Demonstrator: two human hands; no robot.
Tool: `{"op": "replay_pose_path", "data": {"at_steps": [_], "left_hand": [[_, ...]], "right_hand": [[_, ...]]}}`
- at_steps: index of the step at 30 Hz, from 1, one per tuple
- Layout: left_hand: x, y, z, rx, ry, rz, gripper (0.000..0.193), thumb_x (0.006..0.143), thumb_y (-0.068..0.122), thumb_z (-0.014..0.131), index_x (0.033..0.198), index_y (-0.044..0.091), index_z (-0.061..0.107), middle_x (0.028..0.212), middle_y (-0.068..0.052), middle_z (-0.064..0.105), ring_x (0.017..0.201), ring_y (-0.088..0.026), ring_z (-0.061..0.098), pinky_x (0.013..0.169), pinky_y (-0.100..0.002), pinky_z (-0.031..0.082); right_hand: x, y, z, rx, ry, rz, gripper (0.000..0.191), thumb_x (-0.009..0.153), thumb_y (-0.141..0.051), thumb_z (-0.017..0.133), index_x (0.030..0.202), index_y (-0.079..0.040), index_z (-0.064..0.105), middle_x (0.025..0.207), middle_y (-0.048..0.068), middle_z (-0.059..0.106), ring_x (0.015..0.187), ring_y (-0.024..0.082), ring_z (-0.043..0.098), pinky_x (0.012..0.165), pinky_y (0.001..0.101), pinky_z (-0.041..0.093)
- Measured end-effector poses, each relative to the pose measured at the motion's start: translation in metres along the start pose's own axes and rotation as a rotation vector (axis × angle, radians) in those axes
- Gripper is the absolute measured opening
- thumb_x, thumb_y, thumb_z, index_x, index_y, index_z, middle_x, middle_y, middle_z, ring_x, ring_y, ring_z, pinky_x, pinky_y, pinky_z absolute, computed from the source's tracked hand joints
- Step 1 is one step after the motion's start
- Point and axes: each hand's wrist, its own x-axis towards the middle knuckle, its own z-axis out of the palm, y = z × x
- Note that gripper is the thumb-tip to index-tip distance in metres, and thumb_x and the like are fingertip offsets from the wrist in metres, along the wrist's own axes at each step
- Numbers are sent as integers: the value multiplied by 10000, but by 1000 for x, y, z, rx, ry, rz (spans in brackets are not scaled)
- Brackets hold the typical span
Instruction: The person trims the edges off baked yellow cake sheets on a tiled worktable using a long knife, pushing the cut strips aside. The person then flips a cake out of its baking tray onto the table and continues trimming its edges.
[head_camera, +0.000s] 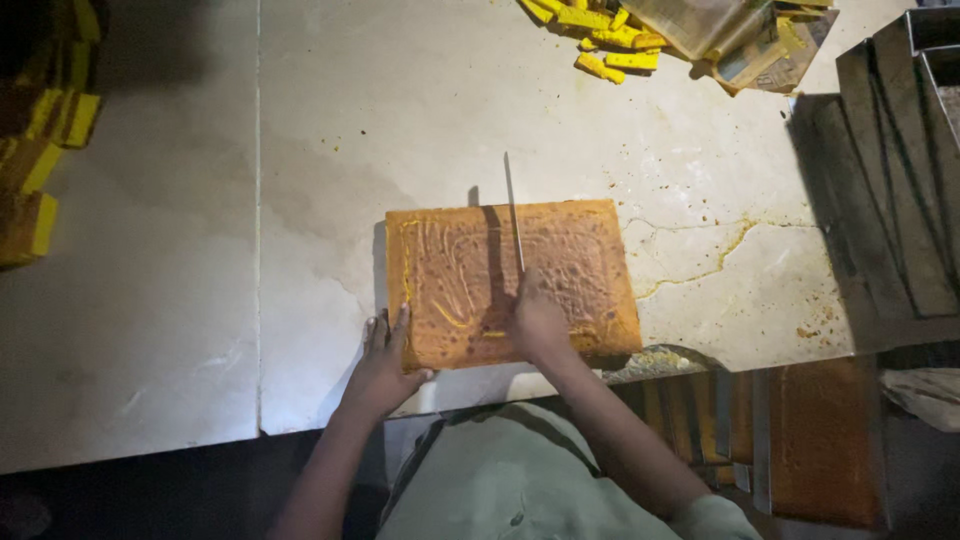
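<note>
While the head view looks straight down, a brown slab of cake (512, 283) lies flat near the front edge of the pale worktop (180, 300). The right hand (538, 322) is clenched around the handle of a long knife (513, 215), whose thin blade runs away from the person across the slab's middle and sticks out past its far edge. The left hand (383, 362) is released, fingers spread, pressing the slab's near left corner and the worktop beside it; it grasps nothing.

Yellow cake strips (605, 40) sit in a heap at the far edge, next to crumpled paper (745, 40). More yellow pieces (40, 130) stack in shadow on the far left. Metal tins (895, 170) stand to the right, well apart from the slab.

Risks, as I judge them: the slab sits close to the worktop's edge, so a hard stroke could push it over. The left hand holds only one corner, so the slab may pivot and the line wander. Dim light makes the blade's path hard to see.
</note>
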Motion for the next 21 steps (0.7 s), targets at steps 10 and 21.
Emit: {"op": "replay_pose_path", "data": {"at_steps": [10, 21], "left_hand": [[-4, 2, -1, -20, 35, 55, 1291, 719, 387, 900, 1618, 219, -11, 1642, -298, 63, 1539, -494, 54, 1237, -510, 228], [16, 63, 24, 231, 231, 491, 1068, 746, 401, 806, 1585, 111, 213, 1651, -216, 120, 1545, -447, 111, 1188, -733, 105]], "right_hand": [[10, -10, 13, -64, 35, 36, 869, 746, -277, 832, 1365, 98, 351, 923, 280, 699, 852, 480, 697, 728, 562, 567], [11, -22, 4, 17, 33, 93, 560, 848, -241, 744, 1217, 42, 430, 920, 281, 703, 883, 502, 689, 759, 589, 550]]}}
